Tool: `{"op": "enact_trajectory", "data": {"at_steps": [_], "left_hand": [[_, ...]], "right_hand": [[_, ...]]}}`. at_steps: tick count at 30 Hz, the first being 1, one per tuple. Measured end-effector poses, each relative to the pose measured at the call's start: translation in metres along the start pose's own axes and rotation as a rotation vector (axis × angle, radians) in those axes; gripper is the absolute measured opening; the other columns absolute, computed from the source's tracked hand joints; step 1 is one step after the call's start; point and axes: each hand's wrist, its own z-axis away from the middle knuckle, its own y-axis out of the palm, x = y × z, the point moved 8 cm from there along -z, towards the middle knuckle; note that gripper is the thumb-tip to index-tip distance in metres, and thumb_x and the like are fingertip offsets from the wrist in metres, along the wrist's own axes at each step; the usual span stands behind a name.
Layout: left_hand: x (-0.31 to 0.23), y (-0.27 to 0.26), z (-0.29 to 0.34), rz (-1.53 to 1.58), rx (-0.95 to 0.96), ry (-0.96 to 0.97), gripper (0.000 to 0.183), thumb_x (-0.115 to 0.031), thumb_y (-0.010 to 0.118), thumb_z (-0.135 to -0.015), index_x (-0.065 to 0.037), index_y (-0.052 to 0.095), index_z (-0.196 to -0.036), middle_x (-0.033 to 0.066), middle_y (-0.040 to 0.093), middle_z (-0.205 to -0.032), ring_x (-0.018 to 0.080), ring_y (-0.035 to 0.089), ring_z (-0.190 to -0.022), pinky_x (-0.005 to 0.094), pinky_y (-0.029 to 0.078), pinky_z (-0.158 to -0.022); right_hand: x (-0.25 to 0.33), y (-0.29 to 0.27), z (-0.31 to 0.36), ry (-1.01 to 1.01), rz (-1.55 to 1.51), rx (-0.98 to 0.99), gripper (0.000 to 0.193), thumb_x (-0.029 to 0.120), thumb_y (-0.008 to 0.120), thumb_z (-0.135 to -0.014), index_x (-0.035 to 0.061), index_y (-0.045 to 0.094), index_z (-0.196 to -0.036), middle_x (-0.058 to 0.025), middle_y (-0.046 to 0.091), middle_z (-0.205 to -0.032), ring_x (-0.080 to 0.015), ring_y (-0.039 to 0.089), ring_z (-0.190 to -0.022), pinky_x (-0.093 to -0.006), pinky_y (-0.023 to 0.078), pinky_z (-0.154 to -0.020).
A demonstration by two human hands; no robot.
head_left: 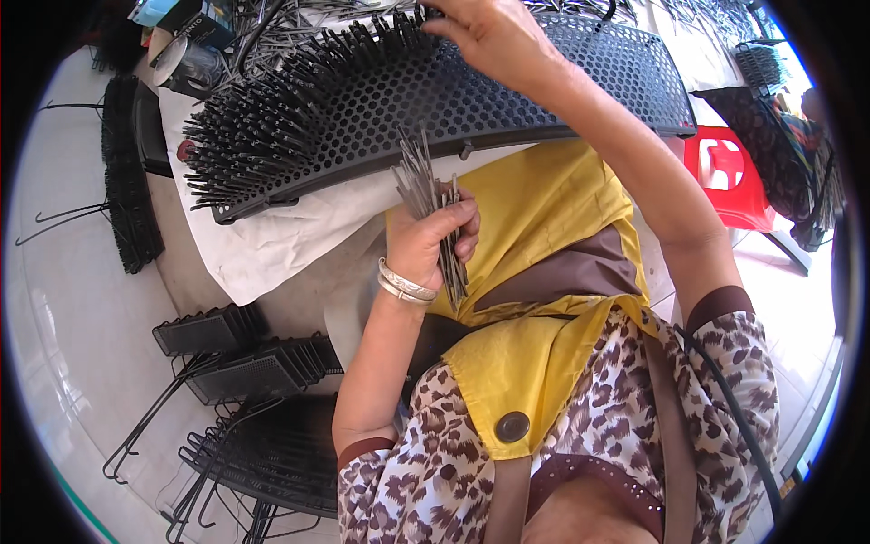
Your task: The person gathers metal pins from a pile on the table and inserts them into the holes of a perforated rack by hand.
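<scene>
My left hand [430,236] is closed around a bundle of thin grey strips [419,172], which stick out above and below the fist. It is just in front of the near edge of a long black perforated panel [381,113]. Black bristle-like pins [263,118] stand densely in the panel's left part and along its far edge, while its right part shows open holes. My right hand [494,36] reaches over the panel's far side, at the end of the row of pins. Its fingers are pinched together, and what they hold is too small and cut off to make out.
A white cloth [245,258] hangs under the panel. Loose strips [281,41] lie heaped behind it. Black racks with wire hooks [263,372] are on the floor at the left. A red plastic stool [729,204] stands at the right. A yellow apron [544,218] covers my lap.
</scene>
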Motion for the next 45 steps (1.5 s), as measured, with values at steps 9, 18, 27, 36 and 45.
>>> {"op": "enact_trajectory", "data": {"at_steps": [9,18,27,36,45], "left_hand": [[-0.012,0.003,0.005,-0.115,-0.077,0.155,0.008,0.002,0.053,-0.07,0.001,0.049,-0.077,0.0079,0.049,-0.057,0.0133,0.045,-0.04,0.0207,0.033,-0.034],[-0.015,-0.011,0.021,-0.006,-0.123,0.138,0.03,0.0,0.055,-0.071,0.004,0.046,-0.099,0.0097,0.05,-0.059,0.0132,0.043,-0.04,0.0222,0.033,-0.037],[-0.015,-0.021,0.022,0.072,-0.121,0.146,0.024,0.0,0.055,-0.071,0.004,0.047,-0.093,0.0091,0.049,-0.058,0.0128,0.042,-0.039,0.0224,0.031,-0.036],[-0.015,-0.019,0.022,0.08,-0.088,0.112,0.021,-0.001,0.054,-0.072,0.002,0.048,-0.092,0.0084,0.047,-0.057,0.0128,0.04,-0.039,0.0233,0.03,-0.037],[-0.018,-0.017,0.02,0.098,-0.041,0.088,0.022,-0.002,0.055,-0.072,0.003,0.048,-0.092,0.0088,0.049,-0.058,0.012,0.041,-0.04,0.0226,0.031,-0.037]], "right_hand": [[0.07,0.004,0.084,-0.174,-0.511,0.079,0.022,0.002,0.061,-0.067,0.0006,0.056,-0.088,-0.0108,0.058,-0.073,-0.0164,0.058,-0.062,-0.0248,0.047,-0.053],[0.033,-0.032,0.023,0.127,-0.545,-0.355,0.004,0.003,0.057,-0.072,0.0002,0.057,-0.075,-0.0078,0.058,-0.058,-0.0103,0.057,-0.05,-0.0211,0.044,-0.046],[0.048,0.011,-0.006,-0.163,-0.309,-0.412,0.004,0.002,0.058,-0.073,0.0007,0.057,-0.076,-0.0062,0.058,-0.061,-0.01,0.057,-0.051,-0.0193,0.044,-0.046],[0.062,0.025,-0.012,-0.236,-0.171,-0.236,0.006,0.003,0.059,-0.07,0.0,0.055,-0.073,-0.0121,0.054,-0.06,-0.0246,0.054,-0.051,-0.0286,0.043,-0.046],[0.073,0.061,-0.028,-0.088,0.094,0.209,0.015,0.014,0.056,-0.071,-0.0001,0.054,-0.072,-0.0195,0.053,-0.061,-0.0349,0.054,-0.06,-0.0397,0.042,-0.053]]}}
